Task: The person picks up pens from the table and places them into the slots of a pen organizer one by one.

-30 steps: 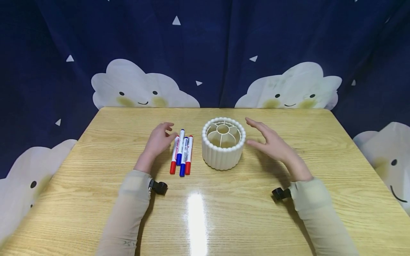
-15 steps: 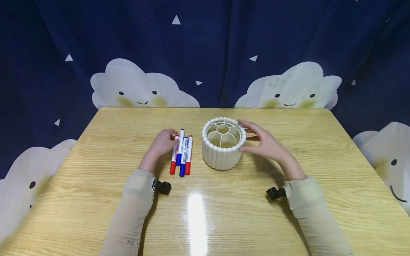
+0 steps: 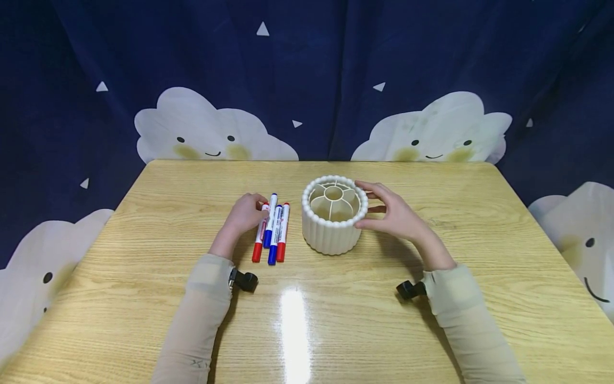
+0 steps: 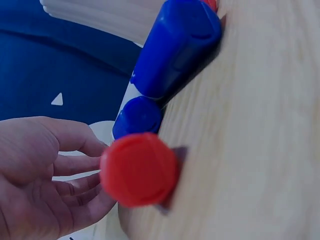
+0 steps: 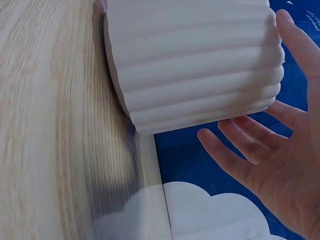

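Note:
My left hand (image 3: 243, 214) pinches the leftmost red marker (image 3: 257, 250) near its far end; in the left wrist view that marker's red cap (image 4: 140, 170) faces the camera. Beside it on the table lie two blue markers, one set farther back (image 3: 268, 237) and one nearer (image 3: 273, 254), then another red marker (image 3: 282, 249). A white ribbed round pen holder (image 3: 331, 237) with a divided inside stands upright to their right. At its right side, my right hand (image 3: 395, 214) holds the beaded rim between thumb and fingers, as the right wrist view of the holder (image 5: 195, 65) also shows.
The wooden table (image 3: 345, 320) reaches back to a dark blue curtain (image 3: 316, 64) printed with white clouds. A black wrist camera (image 3: 245, 281) sits on the left sleeve and another camera (image 3: 410, 289) on the right one.
My left hand has moved slightly right and nearer, onto the leftmost red marker, which has shifted a little. My right hand has moved left from beside the pen holder onto its rim.

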A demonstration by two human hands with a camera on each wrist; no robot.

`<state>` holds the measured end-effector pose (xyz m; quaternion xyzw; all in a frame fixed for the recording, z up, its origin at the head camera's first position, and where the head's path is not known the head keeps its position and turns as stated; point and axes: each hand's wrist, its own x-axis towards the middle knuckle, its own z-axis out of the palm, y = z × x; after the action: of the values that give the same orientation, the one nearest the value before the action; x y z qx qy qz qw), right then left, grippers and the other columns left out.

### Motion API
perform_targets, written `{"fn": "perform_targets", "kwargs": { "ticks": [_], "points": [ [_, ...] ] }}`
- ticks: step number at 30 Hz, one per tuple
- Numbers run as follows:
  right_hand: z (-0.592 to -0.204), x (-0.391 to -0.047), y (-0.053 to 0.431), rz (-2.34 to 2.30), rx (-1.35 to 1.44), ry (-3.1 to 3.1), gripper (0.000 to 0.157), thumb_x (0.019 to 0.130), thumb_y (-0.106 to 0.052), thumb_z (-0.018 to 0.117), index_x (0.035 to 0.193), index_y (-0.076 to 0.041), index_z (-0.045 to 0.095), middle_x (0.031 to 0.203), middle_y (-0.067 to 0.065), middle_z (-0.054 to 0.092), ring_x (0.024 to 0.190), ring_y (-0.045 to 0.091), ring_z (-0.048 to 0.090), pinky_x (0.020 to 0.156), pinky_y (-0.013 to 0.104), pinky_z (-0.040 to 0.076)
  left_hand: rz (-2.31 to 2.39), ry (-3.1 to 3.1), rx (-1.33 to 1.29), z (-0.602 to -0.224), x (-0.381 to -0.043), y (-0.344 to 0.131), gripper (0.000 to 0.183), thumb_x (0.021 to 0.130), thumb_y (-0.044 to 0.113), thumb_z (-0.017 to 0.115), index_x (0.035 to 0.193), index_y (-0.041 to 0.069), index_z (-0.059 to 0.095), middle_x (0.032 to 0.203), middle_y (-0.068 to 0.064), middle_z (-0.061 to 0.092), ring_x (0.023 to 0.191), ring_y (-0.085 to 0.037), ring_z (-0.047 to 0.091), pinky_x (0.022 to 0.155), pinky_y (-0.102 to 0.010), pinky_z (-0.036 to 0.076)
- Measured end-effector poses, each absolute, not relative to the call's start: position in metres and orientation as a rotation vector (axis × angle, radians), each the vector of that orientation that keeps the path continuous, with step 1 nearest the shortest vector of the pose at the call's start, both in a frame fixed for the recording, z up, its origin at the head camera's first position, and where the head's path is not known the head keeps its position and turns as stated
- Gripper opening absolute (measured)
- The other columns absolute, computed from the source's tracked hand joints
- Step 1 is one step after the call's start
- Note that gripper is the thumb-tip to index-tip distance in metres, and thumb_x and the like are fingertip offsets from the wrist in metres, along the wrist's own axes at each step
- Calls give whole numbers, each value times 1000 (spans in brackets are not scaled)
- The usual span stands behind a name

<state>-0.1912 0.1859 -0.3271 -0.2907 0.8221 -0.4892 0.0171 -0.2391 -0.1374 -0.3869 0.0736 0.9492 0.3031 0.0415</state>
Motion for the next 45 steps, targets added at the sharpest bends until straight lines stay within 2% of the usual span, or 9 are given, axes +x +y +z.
{"fn": "perform_targets", "kwargs": {
  "ticks": [10, 22, 29, 39, 45],
  "points": [
    [-329, -191, 185, -1599, -859, 2487, 77, 63, -10, 74, 128, -3, 33, 123, 15, 40, 104, 32, 46, 82, 42, 42, 1052, 2927, 181, -378, -236, -142, 36, 76, 16, 56, 110, 3, 51, 95, -13, 50, 81, -24, 48, 66, -32, 42],
    [-329, -192, 184, -1593, -843, 2488, 77, 63, -11, 74, 128, -4, 33, 122, 14, 41, 104, 31, 45, 82, 41, 42, 1374, 3031, 148, -352, -236, -142, 34, 75, 8, 55, 109, 5, 48, 97, -9, 51, 72, -19, 51, 55, -27, 44],
    [-328, -190, 183, -1602, -836, 2482, 76, 64, -9, 73, 128, -1, 33, 122, 15, 40, 104, 32, 45, 83, 42, 42, 1556, 3040, 173, -339, -236, -137, 35, 73, 5, 54, 107, 7, 47, 97, -6, 48, 74, -17, 52, 57, -27, 45],
    [-327, -190, 183, -1569, -840, 2510, 74, 65, -11, 73, 128, -3, 33, 121, 15, 42, 104, 31, 45, 82, 35, 44, 1684, 3145, 312, -315, -234, -127, 34, 72, 5, 55, 105, 7, 45, 98, -5, 46, 76, -13, 51, 64, -25, 46],
    [-326, -189, 183, -1575, -832, 2505, 75, 65, -10, 73, 128, -3, 33, 122, 14, 41, 104, 32, 45, 82, 35, 43, 1772, 3167, 398, -303, -234, -119, 33, 71, 3, 55, 102, 8, 45, 97, -5, 46, 75, -13, 50, 61, -22, 45]
  ]
}}
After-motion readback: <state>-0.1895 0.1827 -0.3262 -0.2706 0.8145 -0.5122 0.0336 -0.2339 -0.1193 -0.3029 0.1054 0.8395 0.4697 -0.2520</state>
